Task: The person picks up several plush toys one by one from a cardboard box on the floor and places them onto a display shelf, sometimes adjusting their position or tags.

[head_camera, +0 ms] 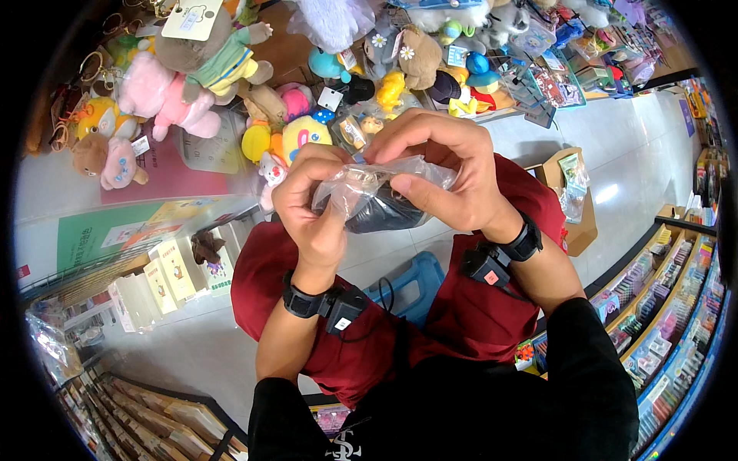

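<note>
A clear plastic bag [377, 199] with a dark item inside is held up in front of my knees. My left hand [314, 201] pinches the bag's left side between thumb and fingers. At its upper right edge, my right hand [447, 167] grips the plastic, the thumb lying over the film. Through the bag shows a gold-coloured metal ring [364, 178] near the top. The dark item [386, 214] fills the lower part, and its exact kind is unclear through the creased film.
Plush toys and keychains, including a pink plush [173, 95], crowd the display ahead. An open cardboard box [582, 225] with packaged goods stands on the floor at right. A blue plastic stool [418, 288] is beneath me. Stationery shelves [663, 305] curve along the right; white boxes [138, 299] stand at left.
</note>
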A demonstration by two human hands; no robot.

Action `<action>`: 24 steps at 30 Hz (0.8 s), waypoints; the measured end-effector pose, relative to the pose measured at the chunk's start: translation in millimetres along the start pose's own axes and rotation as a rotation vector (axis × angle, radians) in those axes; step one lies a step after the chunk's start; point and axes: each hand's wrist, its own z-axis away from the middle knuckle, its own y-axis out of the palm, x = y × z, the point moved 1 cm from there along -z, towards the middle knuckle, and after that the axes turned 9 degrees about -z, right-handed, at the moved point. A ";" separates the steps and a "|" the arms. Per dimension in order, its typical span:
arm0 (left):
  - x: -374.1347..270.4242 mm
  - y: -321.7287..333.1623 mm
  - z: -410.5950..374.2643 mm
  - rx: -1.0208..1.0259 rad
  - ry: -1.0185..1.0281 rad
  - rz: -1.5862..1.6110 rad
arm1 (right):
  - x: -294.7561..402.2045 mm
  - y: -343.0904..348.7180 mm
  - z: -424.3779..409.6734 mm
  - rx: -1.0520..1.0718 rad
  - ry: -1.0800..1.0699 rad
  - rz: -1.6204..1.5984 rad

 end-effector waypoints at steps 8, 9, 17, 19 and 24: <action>-2.0 -4.2 -5.4 0.025 0.103 -0.110 | 4.2 -0.1 0.8 -0.079 -0.151 0.180; -3.0 -4.9 -5.9 0.031 0.120 -0.132 | 4.9 -0.7 0.9 -0.088 -0.170 0.207; -12.3 -4.8 -8.5 -0.029 0.245 -0.307 | 10.5 -3.6 3.3 -0.079 -0.341 0.327; -15.7 -6.0 -8.7 -0.042 0.279 -0.358 | 10.7 -4.5 2.8 -0.060 -0.343 0.372; -24.2 -5.0 -9.9 -0.035 0.408 -0.479 | 7.1 -4.2 2.2 -0.002 -0.298 0.407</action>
